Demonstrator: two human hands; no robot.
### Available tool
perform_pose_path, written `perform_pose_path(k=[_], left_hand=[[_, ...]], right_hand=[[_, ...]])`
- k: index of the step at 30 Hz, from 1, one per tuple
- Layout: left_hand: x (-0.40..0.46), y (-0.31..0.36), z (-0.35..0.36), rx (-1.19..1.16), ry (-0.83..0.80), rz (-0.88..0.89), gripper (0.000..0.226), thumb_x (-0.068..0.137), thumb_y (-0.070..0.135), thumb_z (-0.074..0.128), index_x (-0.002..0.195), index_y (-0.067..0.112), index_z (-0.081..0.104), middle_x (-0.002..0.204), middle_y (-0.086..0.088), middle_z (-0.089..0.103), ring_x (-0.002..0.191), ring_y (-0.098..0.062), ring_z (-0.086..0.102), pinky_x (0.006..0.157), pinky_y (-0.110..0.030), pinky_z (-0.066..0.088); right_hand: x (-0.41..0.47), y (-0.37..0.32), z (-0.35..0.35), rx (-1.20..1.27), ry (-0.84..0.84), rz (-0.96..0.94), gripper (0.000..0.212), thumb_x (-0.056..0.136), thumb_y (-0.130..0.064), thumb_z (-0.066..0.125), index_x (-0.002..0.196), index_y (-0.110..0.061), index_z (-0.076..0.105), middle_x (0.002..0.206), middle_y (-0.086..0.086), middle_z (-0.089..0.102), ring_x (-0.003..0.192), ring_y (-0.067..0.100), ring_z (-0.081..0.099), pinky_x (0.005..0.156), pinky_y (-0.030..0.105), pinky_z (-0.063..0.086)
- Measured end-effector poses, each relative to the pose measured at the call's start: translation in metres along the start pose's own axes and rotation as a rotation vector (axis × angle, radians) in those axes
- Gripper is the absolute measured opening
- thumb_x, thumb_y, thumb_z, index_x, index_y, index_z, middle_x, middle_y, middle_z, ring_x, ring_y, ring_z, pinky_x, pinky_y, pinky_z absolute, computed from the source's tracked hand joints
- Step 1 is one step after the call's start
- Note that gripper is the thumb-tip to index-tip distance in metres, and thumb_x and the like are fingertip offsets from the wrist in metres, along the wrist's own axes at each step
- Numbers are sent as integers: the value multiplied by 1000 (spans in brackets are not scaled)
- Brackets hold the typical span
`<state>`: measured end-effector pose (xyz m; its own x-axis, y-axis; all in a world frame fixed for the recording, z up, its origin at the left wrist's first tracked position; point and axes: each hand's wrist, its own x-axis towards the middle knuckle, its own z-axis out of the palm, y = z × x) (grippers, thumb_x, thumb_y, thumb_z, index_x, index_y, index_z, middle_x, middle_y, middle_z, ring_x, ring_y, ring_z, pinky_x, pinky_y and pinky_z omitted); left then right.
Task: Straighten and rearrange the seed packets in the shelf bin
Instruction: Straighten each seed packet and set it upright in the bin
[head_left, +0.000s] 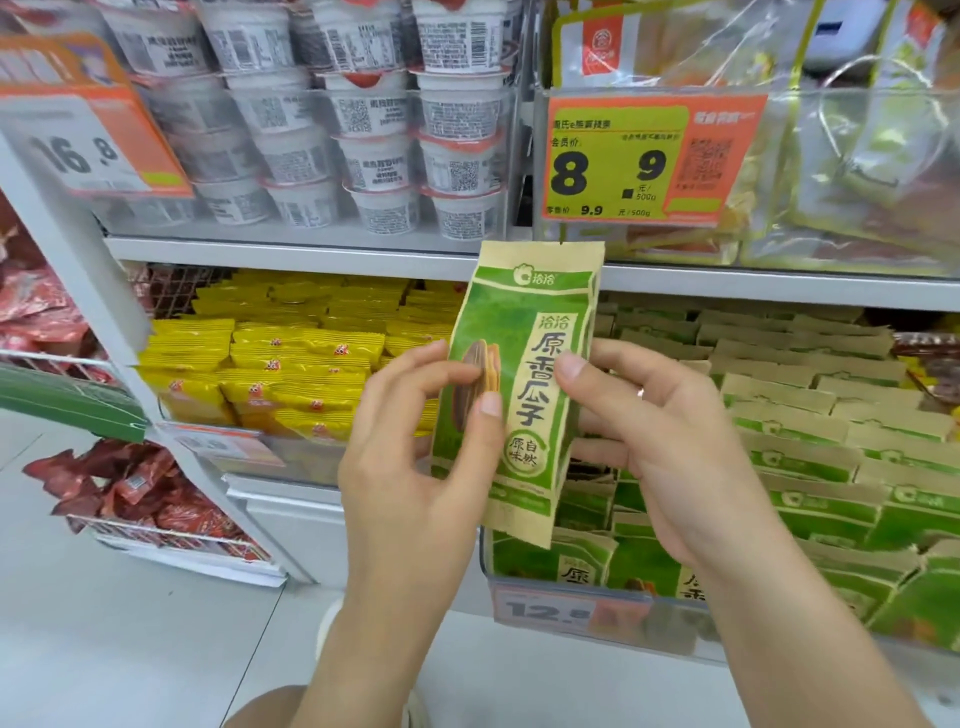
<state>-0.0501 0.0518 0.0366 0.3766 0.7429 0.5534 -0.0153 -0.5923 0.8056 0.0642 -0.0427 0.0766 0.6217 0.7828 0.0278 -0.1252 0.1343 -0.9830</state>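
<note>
White shop shelving (291, 248) runs across the scene in two tiers. On the lower right sits the clear-fronted shelf bin (571, 587), packed with rows of green and kraft-brown seed packets (810, 467) standing mostly on edge, a few near the front leaning; its front carries a price tag (550, 610) reading "12.8". To the left of it is a bin of yellow snack packets (291, 374), and far left red packets (150, 493) lie in wire baskets. On the upper tier stand stacked white tubs (363, 130) printed with barcodes and QR codes, with an orange tag (88, 145) showing "16.8". Right of them, clear bags carry a big orange and green price label (639, 156): "8.9", with "9.9" below.

In front of the bin, raised above it, a single seed packet (524, 384) is held upright, printed 洽洽 and 原香瓜子. The left hand (415, 467) pinches its left edge, thumb on the front. The right hand (675, 441) grips the right edge, a ring on one finger.
</note>
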Motion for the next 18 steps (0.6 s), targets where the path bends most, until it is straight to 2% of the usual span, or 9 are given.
perform_pose_path(k=[1,2,4,5,6,8,12,15,18], left_hand=[[-1,2,0,0,-31,-19,29,84,44,64,109,30,64,127,10,55,128,-8,48,88,-41,55],[-1,5,0,8,-67,-33,40,78,50,65,113,31,62,130,13,52,131,-5,45,95,-36,51],[-1,12,-1,56,-117,-22,52,69,56,67,115,36,55,134,20,46,134,0,40,100,-18,42],[0,14,-2,65,-123,-25,53,67,56,68,114,38,53,134,22,46,134,-1,41,100,-15,41],[1,14,-3,37,-122,-55,52,65,54,69,112,38,53,134,22,47,133,-4,45,100,-21,44],[3,13,-5,-170,-143,-187,49,63,50,72,106,33,56,136,17,52,125,-10,55,95,-34,51],[7,8,-6,-549,-244,-365,43,63,41,72,96,17,57,129,2,61,102,-7,66,68,-18,53],[7,4,-3,-602,-285,-374,45,67,40,67,97,9,55,111,-1,63,85,-5,67,62,-19,52],[8,-3,-5,-582,-317,-355,42,70,43,64,97,11,57,108,1,65,88,-9,66,68,-23,53]], right_hand=[[-1,1,2,6,5,-11,27,78,-24,64,102,-13,68,84,3,76,74,12,72,57,20,54],[-1,1,4,16,1,-16,31,73,-26,66,102,-13,67,85,4,76,75,13,73,57,21,54],[-3,0,7,44,-18,-14,37,67,-26,68,102,-12,66,87,6,76,75,15,73,58,21,55],[-3,0,9,48,-29,-14,39,66,-26,69,102,-11,65,88,7,76,74,16,73,58,22,55],[-4,-1,10,45,-38,-17,41,65,-27,69,102,-11,64,89,7,76,75,16,73,59,22,56],[-5,-1,11,15,-34,-42,41,67,-34,66,100,-10,65,93,6,75,82,16,73,66,26,59],[-3,0,10,-86,34,-70,46,74,-51,60,97,-11,65,100,3,73,95,13,69,88,34,56],[-1,1,10,-122,53,-59,57,71,-62,61,98,-11,63,103,7,71,99,19,67,93,38,54],[0,2,10,-109,44,-45,53,77,-58,62,97,-10,62,103,13,69,101,27,65,95,43,52]])
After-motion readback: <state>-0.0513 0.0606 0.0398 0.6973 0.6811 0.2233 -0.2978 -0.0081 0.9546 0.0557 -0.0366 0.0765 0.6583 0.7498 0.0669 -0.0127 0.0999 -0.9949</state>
